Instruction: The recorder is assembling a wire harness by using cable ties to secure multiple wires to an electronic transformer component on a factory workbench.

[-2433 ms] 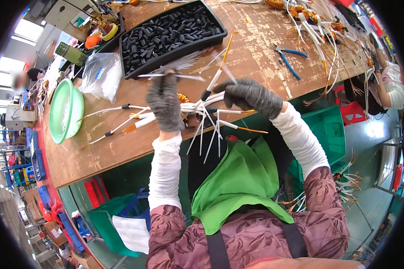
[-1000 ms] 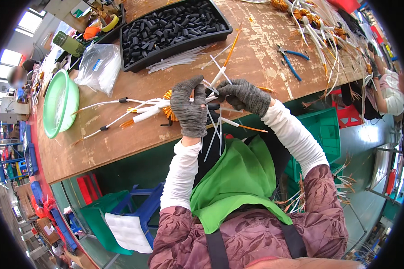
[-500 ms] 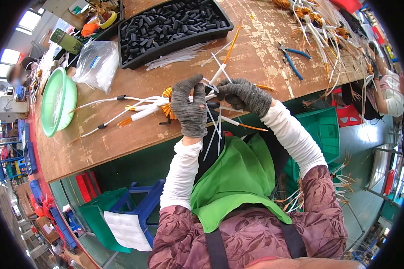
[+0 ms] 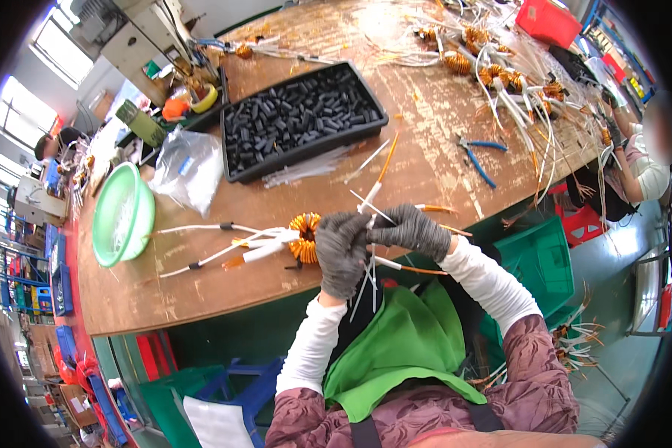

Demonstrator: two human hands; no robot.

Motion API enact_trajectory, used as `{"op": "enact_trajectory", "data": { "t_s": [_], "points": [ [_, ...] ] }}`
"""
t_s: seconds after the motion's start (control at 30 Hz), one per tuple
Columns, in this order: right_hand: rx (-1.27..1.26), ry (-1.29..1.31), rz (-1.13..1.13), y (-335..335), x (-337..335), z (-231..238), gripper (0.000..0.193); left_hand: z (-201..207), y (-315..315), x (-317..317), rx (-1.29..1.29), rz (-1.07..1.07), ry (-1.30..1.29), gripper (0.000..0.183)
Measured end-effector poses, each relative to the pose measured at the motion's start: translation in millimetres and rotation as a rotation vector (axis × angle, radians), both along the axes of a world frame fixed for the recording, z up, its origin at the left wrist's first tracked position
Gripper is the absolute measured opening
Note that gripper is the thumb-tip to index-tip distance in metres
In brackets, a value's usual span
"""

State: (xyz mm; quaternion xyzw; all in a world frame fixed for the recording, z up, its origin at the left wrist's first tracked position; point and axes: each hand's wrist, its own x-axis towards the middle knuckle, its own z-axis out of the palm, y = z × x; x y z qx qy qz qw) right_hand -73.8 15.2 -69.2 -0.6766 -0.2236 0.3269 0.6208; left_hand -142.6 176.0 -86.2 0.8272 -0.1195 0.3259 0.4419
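A coil (image 4: 304, 239) of orange wire wound on a ring lies at the table's front edge, with white-sleeved leads (image 4: 265, 250) running left and more leads fanning out to the right. Both hands wear grey knitted gloves. My left hand (image 4: 341, 252) is closed over the leads just right of the coil. Its fingertips meet those of my right hand (image 4: 411, 230), which pinches a thin white cable tie at the leads. Tails of white cable ties (image 4: 364, 287) hang below the fingers. The gloves hide the pinched spot.
Behind the hands stands a black tray (image 4: 306, 154) of short black tubes, loose cable ties (image 4: 306, 172) before it. A clear bag (image 4: 190, 175) and green bowl (image 4: 148, 224) are left. Blue-handled pliers (image 4: 479, 166) and several coils (image 4: 493, 75) lie right, near another person (image 4: 638, 168).
My left thumb and forefinger, spread apart earlier, have closed over the leads. Both hands have drawn together. The view has tilted, so the table appears lower.
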Motion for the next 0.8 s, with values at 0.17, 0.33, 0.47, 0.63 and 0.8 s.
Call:
{"op": "enact_trajectory", "data": {
  "t_s": [0.17, 0.33, 0.47, 0.63, 0.8],
  "points": [
    [-0.103, -0.025, 0.070, -5.6, 2.8, 16.5, 0.022, 11.0, -8.6, -0.9, 0.236, 0.115, -0.135, 0.031],
    [0.143, -0.276, 0.097, 14.1, -45.7, 17.6, 0.026, -5.2, -4.6, 15.5, 0.297, 0.298, -0.081, 0.025],
    [0.085, 0.040, 0.087, 10.6, -34.9, 34.7, 0.028, -18.3, -2.4, 22.8, 0.320, 0.307, 0.102, 0.026],
    [0.197, 0.055, -0.071, 13.2, -8.6, 90.1, 0.052, -12.9, 7.7, 17.7, 0.423, 0.166, 0.203, 0.034],
    [0.009, 0.326, -0.324, 71.2, 42.0, 48.9, 0.057, -10.7, 2.4, 8.8, 0.352, 0.125, 0.150, 0.035]
  ]
}}
